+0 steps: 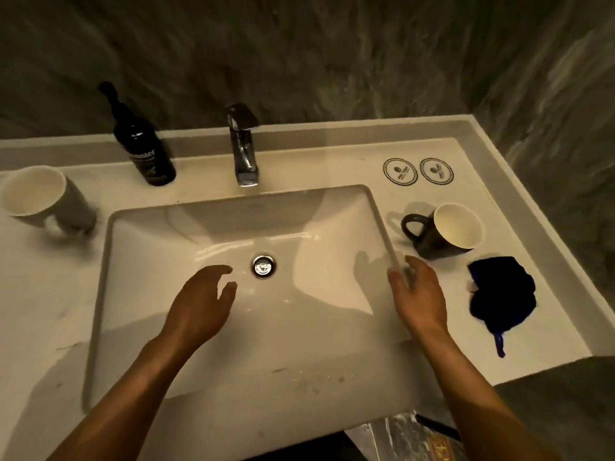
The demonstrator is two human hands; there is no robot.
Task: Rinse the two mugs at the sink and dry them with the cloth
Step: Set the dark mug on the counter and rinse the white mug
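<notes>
While both hands hang empty over the basin, nothing in the head view shows that rinsing has begun: no water runs from the chrome tap (244,146) and the white sink (133,294) appears dry around its drain (264,266).

Head view, left side. A grey mug (46,197) stands on the pale surface (43,294) at the far left, well apart from the sink rim, its mouth turned toward the camera. Behind it, near the tap, stands a dark bottle (143,144). The left hand (199,304) hovers low in the basin beside the drain, its fingers (218,272) loosely curled and parted, holding nothing.

Head view, right side. A black mug (439,232) with a white interior sits just beside the sink's right rim, handle pointing toward the basin, which leaves it convenient for a grasp from the sink side. A dark blue cloth (502,291) lies crumpled near it, toward the camera, kept clear of the basin and therefore probably dry for later use. Two round coasters (417,171) lie further back. The right hand (419,294) rests over the sink's right rim, fingers (416,264) spread and slightly bent, empty, tips directed toward the black mug.

Assessment: the task stands at its start. The right hand seems best placed to take the black mug first.
</notes>
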